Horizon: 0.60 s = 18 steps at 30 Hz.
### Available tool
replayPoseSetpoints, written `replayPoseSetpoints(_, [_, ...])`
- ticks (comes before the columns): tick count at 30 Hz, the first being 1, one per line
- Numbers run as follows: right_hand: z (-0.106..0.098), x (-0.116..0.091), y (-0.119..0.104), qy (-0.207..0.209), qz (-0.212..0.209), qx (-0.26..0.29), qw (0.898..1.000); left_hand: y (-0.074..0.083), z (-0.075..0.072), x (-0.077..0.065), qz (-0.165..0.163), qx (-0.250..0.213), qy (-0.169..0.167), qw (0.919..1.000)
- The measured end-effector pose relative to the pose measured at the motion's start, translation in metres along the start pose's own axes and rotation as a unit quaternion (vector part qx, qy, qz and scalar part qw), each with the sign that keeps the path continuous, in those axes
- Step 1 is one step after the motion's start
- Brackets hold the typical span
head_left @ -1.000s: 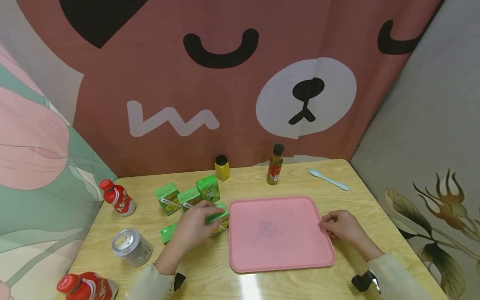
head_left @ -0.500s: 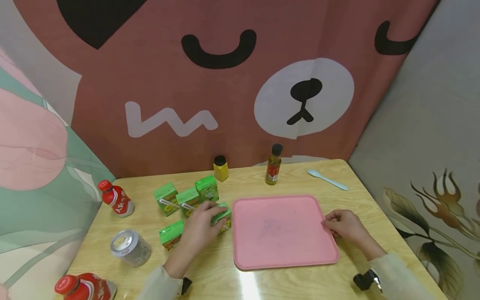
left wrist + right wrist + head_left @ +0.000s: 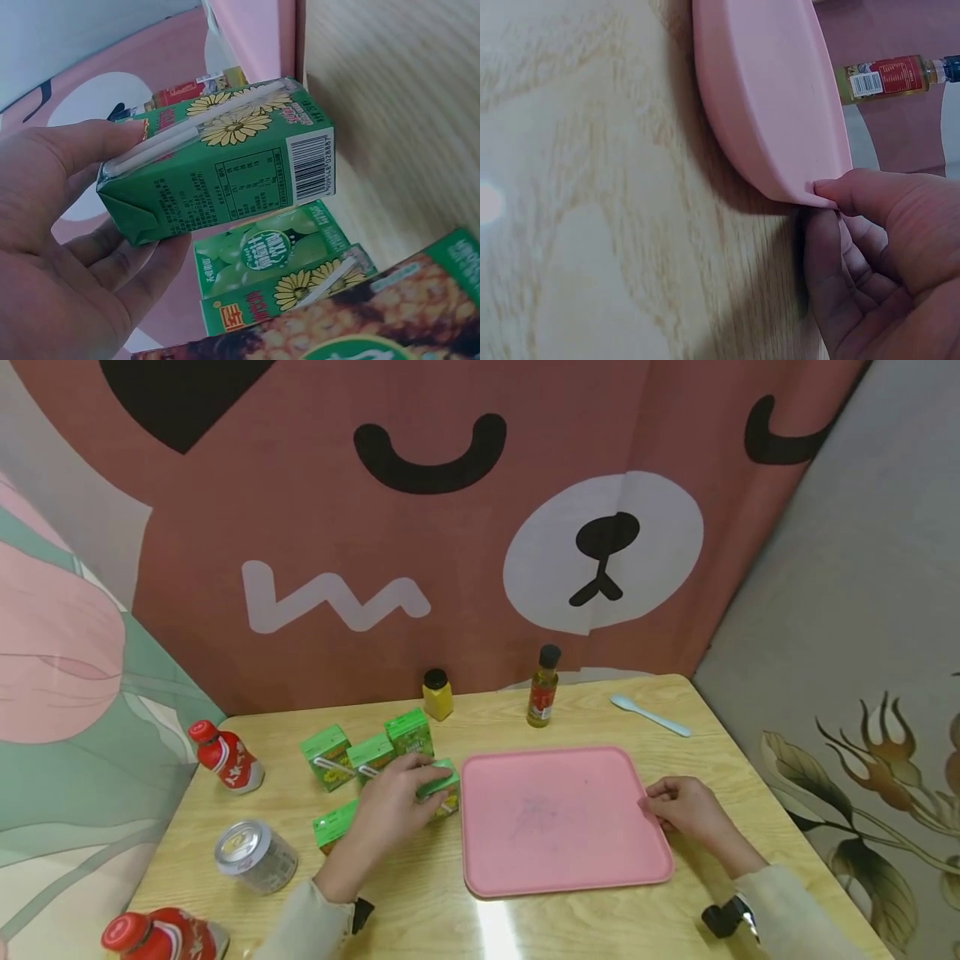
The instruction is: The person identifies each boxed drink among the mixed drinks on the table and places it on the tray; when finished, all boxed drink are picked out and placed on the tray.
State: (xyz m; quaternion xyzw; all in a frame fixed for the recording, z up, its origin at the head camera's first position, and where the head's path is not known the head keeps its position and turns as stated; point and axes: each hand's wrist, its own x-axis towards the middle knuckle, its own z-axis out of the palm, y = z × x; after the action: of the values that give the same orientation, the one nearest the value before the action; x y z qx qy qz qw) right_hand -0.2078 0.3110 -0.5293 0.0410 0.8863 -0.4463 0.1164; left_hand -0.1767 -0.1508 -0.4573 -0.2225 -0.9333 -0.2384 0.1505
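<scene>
My left hand (image 3: 397, 806) grips a green juice carton (image 3: 447, 789) by its top, thumb and fingers on opposite sides. In the left wrist view, a wrapped straw and yellow flowers show on this carton (image 3: 217, 165). It stands right beside the left rim of the pink tray (image 3: 570, 827); whether the two touch, I cannot tell. My right hand (image 3: 686, 810) pinches the tray's right rim between thumb and fingers, as the right wrist view of the tray (image 3: 780, 97) also shows. More green cartons (image 3: 326, 756) stand around my left hand, one partly hidden behind the wrist.
Along the back stand a yellow jar (image 3: 437, 696) with a black lid and an oil bottle (image 3: 543, 687). A light blue spoon (image 3: 651, 716) lies at the back right. On the left are a silver can (image 3: 257, 857) and two red-capped bottles (image 3: 227, 758).
Tray, gripped carton and both hands have shifted slightly right on the table, mostly in the first half second. The head view has drifted a little. Both holds stay the same.
</scene>
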Motion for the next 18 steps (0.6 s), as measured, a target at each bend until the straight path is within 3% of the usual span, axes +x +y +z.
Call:
replayPoseSetpoints(6, [-0.001,0.0,-0.002,-0.002,0.004,0.009,1.0,0.002,-0.004,0.01,0.031,-0.007,0.002,0.9995])
replayPoseSetpoints(9, [-0.002,0.0,-0.003,-0.001,0.002,0.008,1.0,0.005,-0.004,0.017,0.041,-0.017,-0.016,0.9989])
replayPoseSetpoints(14, [-0.001,-0.001,-0.004,0.0,-0.003,0.008,1.0,0.008,0.0,0.03,0.029,-0.054,-0.066,0.996])
replayPoseSetpoints(18, [0.0,-0.002,-0.003,-0.004,-0.005,0.018,1.0,0.009,0.007,0.043,0.022,-0.078,-0.081,0.9934])
